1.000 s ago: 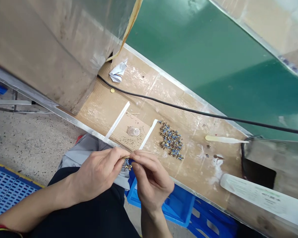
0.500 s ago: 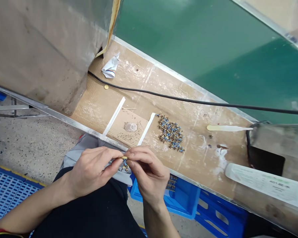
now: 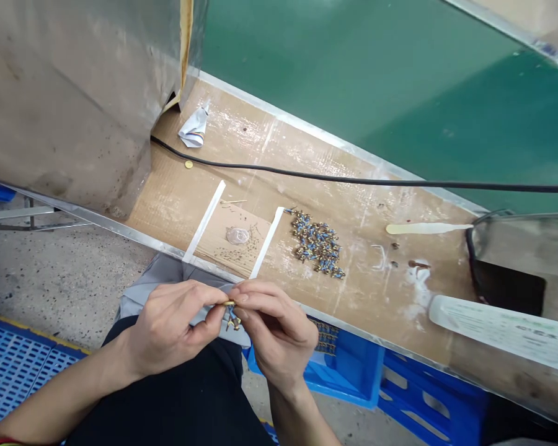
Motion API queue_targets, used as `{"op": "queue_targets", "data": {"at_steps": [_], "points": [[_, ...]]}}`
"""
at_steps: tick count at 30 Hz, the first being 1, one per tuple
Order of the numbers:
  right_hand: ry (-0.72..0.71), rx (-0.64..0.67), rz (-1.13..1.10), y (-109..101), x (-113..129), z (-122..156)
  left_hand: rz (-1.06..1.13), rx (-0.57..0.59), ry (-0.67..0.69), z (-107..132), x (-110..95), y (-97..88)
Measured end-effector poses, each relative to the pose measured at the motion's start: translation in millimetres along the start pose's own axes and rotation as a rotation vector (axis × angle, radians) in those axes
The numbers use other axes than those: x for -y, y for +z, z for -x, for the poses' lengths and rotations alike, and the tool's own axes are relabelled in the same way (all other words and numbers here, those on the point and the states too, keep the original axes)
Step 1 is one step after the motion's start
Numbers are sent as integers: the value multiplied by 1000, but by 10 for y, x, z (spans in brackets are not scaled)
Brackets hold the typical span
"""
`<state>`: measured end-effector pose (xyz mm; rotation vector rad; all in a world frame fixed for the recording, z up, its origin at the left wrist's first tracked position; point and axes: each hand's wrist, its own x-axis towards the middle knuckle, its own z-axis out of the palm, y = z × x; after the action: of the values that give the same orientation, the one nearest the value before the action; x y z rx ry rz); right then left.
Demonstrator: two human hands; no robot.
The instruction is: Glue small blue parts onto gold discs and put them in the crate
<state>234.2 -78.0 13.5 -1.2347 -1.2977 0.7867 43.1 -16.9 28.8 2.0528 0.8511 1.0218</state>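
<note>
Both hands meet in front of my body, just off the near edge of the cardboard-covered bench. Between the fingertips is a small brass-and-blue metal part, with a yellowish edge on top and prongs hanging down. My left hand pinches it from the left. From the right, my right hand pinches the same part; its exact kind is too small to make out. On the bench beyond lies a pile of similar brass-and-blue parts. Left of the pile, tiny specks surround a small clear round dish between two white tape strips.
A black cable crosses the bench. A crumpled white cloth or paper lies near the metal box. At right are a pale flat stick and a white printed strip. A blue bin stands below the bench edge.
The view has shifted slightly, and the bench things sit a little further left. Both hands keep their pinch, and the held part's prongs now hang at a slightly different angle.
</note>
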Motion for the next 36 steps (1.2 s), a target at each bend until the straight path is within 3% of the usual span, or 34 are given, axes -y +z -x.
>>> {"op": "queue_targets", "data": {"at_steps": [24, 36], "points": [[-67, -28, -8, 36, 6, 38, 54, 27, 19, -22, -22, -49], [-42, 22, -40, 12, 77, 36, 261, 59, -75, -36, -9, -63]]}}
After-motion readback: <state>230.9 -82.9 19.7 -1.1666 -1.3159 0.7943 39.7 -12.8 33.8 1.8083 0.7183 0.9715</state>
